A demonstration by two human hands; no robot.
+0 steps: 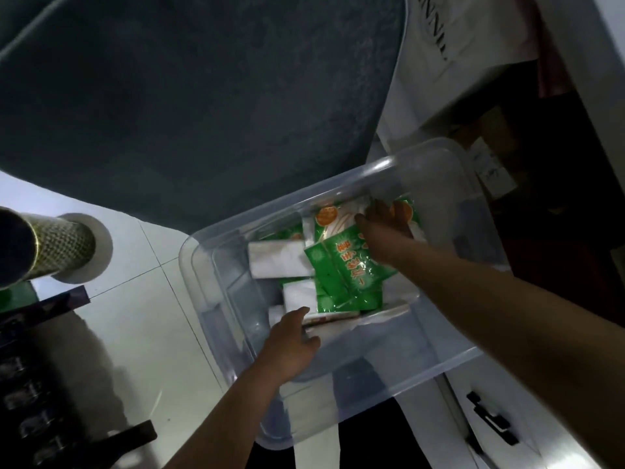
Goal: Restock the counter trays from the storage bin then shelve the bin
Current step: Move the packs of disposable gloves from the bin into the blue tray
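A clear plastic storage bin (209, 265) sits low in the middle of the view. Inside lie several green packets (341, 269) with orange print and some white packs (277, 258). My right hand (385, 221) reaches into the far side of the bin and grips the top edge of a green packet. My left hand (291, 343) is inside the near side, fingers curled round the edge of a flat white pack (324, 328) at the bottom.
A dark teal rug (203, 96) covers the floor beyond the bin. A gold-patterned post on a round white base (61, 248) stands at left on pale tiles. White cabinet fronts with a black handle (490, 421) are at right, dark shelving at lower left.
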